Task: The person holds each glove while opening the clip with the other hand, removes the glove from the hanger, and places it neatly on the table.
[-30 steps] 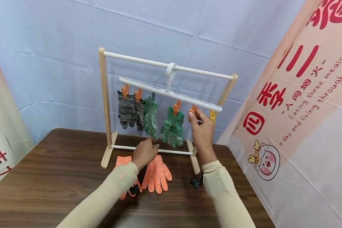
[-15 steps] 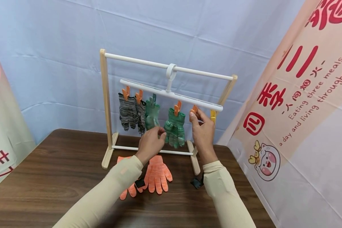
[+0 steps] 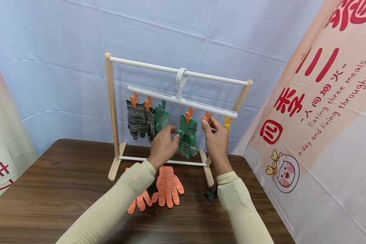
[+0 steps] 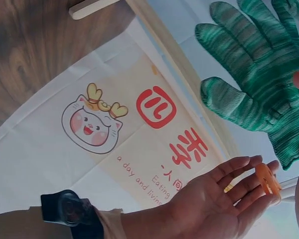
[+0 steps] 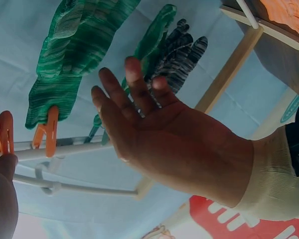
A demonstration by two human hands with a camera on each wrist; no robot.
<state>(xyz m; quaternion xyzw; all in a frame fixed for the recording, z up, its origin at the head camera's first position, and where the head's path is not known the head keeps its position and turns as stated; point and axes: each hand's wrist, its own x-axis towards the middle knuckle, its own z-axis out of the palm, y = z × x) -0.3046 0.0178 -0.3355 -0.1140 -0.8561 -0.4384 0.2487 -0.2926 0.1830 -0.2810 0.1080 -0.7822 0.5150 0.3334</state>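
Note:
My right hand (image 3: 217, 140) pinches an orange clothespin (image 4: 268, 180) at the right part of the white hanger bar (image 3: 158, 95). No glove hangs from that clothespin. My left hand (image 3: 165, 145) is raised in front of the hanging gloves, its fingers loosely bent with nothing held, as the right wrist view (image 5: 179, 139) of the hand also shows. Just right of it, a green striped glove (image 3: 187, 137) hangs from another orange clothespin (image 3: 188, 115). A second green glove (image 3: 161, 119) hangs behind my left fingers, partly hidden, from a green clothespin (image 3: 162, 106).
Two grey striped gloves (image 3: 136, 120) hang at the left. The hanger hooks over the white top rail (image 3: 219, 78) of a wooden-sided rack (image 3: 111, 108). Orange gloves (image 3: 168, 186) lie on the brown table (image 3: 64, 189), one partly under my left forearm. A yellow clothespin (image 3: 227, 123) is at far right.
My left hand has risen from near the lower rail and moved right, towards the hanging green glove. My right hand keeps pinching the orange clothespin in the same place.

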